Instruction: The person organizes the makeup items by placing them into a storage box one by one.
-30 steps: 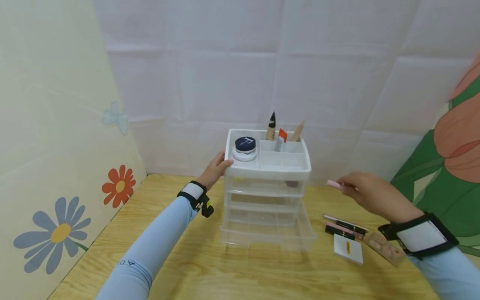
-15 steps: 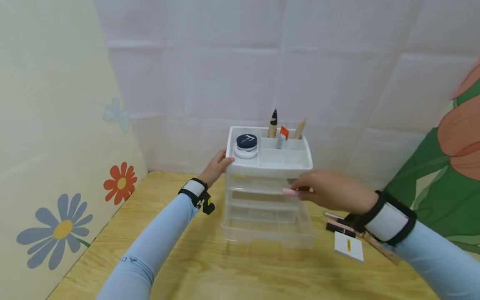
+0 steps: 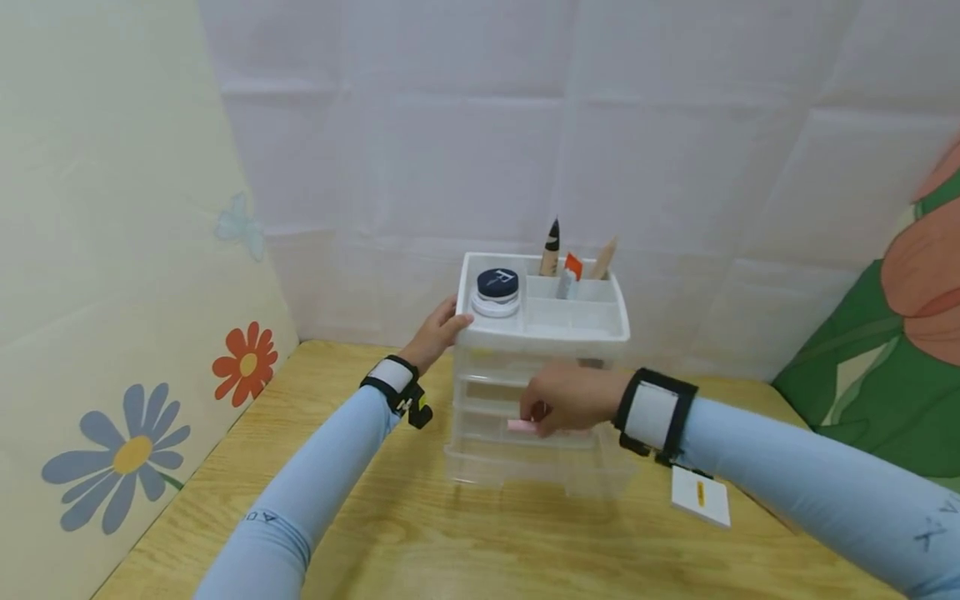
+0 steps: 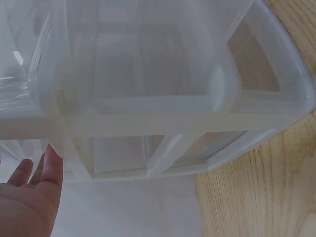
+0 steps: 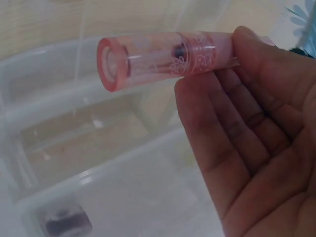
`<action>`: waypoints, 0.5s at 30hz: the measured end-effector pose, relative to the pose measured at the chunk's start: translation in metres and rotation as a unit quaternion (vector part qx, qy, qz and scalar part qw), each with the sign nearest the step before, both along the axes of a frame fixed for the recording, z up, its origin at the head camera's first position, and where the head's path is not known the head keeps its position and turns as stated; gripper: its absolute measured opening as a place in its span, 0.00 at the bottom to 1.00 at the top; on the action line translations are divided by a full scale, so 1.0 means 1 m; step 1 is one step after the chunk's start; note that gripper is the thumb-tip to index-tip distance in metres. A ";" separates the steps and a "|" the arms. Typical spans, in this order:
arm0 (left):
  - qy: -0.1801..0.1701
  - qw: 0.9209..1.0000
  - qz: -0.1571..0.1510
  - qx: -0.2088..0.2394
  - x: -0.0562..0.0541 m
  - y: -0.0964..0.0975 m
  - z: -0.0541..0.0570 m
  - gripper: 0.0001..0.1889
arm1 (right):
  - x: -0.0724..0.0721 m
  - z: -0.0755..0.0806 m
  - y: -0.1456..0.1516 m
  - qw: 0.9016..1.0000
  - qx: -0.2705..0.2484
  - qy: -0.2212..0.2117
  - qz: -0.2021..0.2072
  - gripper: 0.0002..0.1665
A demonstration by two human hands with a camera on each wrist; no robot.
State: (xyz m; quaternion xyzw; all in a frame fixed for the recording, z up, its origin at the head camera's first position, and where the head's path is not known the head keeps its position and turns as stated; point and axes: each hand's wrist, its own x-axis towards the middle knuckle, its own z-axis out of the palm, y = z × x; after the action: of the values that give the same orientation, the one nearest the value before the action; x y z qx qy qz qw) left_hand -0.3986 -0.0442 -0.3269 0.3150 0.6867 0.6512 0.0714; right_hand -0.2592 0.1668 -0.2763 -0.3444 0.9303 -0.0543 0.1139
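Note:
A white drawer organizer (image 3: 542, 339) with clear drawers stands on the table. Its lowest drawer (image 3: 472, 471) is pulled out toward me. My left hand (image 3: 437, 333) holds the organizer's upper left corner, thumb over the front of the rim and fingers along the side. In the left wrist view, the fingers (image 4: 49, 170) touch the white side frame. My right hand (image 3: 573, 397) pinches a pink see-through cosmetic tube (image 5: 163, 57) between thumb and fingers. This hand is in front of the drawers, above the pulled-out one, with the tube pointing left.
In the organizer's top tray are a dark-lidded round jar (image 3: 497, 285), a black-tipped beige tube (image 3: 551, 250), a red-ended tube (image 3: 571, 273) and a beige stick (image 3: 603, 258). A white square case (image 3: 701, 497) lies to the right, partly near my sleeve.
My right hand has carried the pink tube left from beside the organizer, then down over the lowest drawer. My left hand keeps its hold. The right arm now covers most of the cosmetics on the table.

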 end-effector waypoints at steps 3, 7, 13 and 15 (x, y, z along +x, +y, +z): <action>-0.002 1.000 -0.002 0.000 0.000 0.002 -0.001 0.32 | -0.007 -0.012 -0.006 1.000 0.019 -0.016 -0.015 0.07; -0.007 1.000 -0.007 -0.001 -0.001 0.003 -0.002 0.32 | -0.010 -0.024 -0.012 0.998 0.027 -0.047 -0.025 0.08; -0.002 1.000 -0.008 -0.001 -0.002 0.000 -0.001 0.33 | -0.013 -0.034 -0.021 0.997 0.021 -0.069 0.012 0.08; 0.003 1.000 -0.010 -0.002 -0.002 -0.002 0.000 0.33 | -0.015 -0.037 -0.023 0.997 0.029 -0.073 0.018 0.09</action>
State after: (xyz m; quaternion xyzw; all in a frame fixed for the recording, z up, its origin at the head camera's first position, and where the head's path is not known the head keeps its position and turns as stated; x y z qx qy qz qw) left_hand -0.4010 -0.0466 -0.3270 0.3231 0.6854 0.6480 0.0766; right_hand -0.2738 0.1438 -0.3135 -0.3530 0.9142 -0.0503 0.1925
